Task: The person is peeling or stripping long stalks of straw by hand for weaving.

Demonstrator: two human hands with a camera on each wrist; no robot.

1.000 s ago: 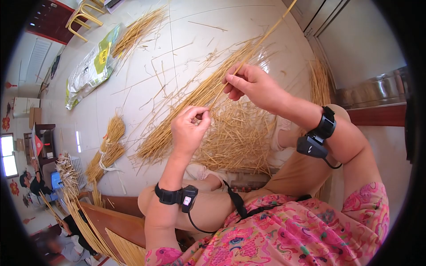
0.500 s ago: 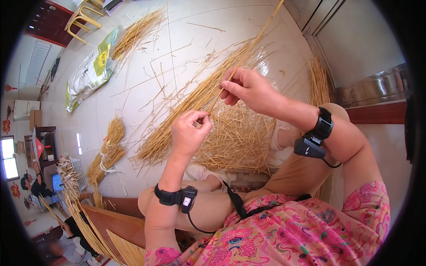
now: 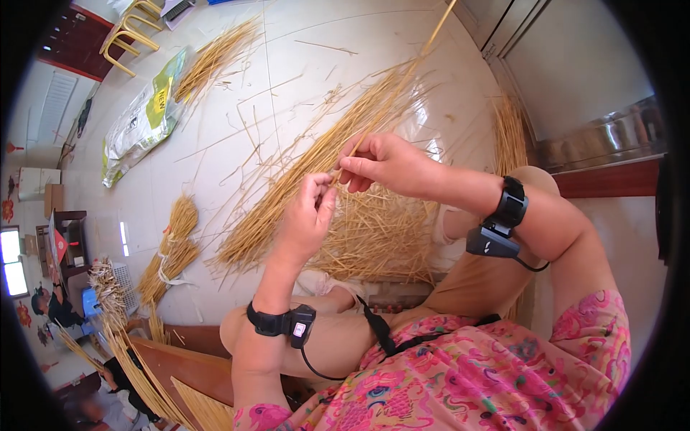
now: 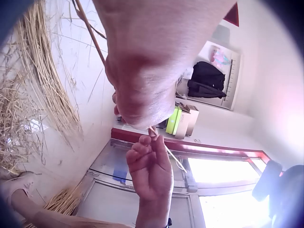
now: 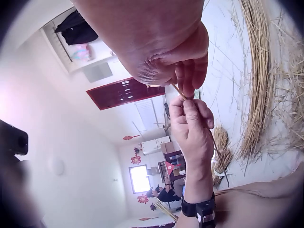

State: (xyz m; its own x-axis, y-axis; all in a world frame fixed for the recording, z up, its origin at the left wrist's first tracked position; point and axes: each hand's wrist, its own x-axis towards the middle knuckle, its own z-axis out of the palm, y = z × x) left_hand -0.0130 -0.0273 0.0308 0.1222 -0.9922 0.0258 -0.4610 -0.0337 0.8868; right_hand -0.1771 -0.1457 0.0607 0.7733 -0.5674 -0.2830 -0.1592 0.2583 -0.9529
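A long yellow straw stalk [image 3: 437, 34] runs from the hands up toward the top of the head view. My right hand [image 3: 394, 167] pinches it between thumb and forefinger. Close beside it, my left hand [image 3: 305, 219] pinches the stalk's lower part with thumb and fingertips. In the right wrist view the left hand [image 5: 192, 126] has its thumb on the stalk [image 5: 177, 90], and a thin dark end hangs below. The left wrist view shows the right hand [image 4: 151, 173] with fingertips together, while the left fingertips are mostly hidden. Below the hands lies a long pile of straw [image 3: 287, 197].
Short loose straw [image 3: 381, 237] covers the floor by the feet. A tied straw bundle [image 3: 172, 248] lies at left, near a white and green bag [image 3: 144, 129] with more straw. A wooden board [image 3: 194, 359] stands beside the left knee. Other people sit at far left.
My right hand has come down and left along the stalk until it is right by the left hand. The left hand has shifted slightly up and its fingers have straightened somewhat.
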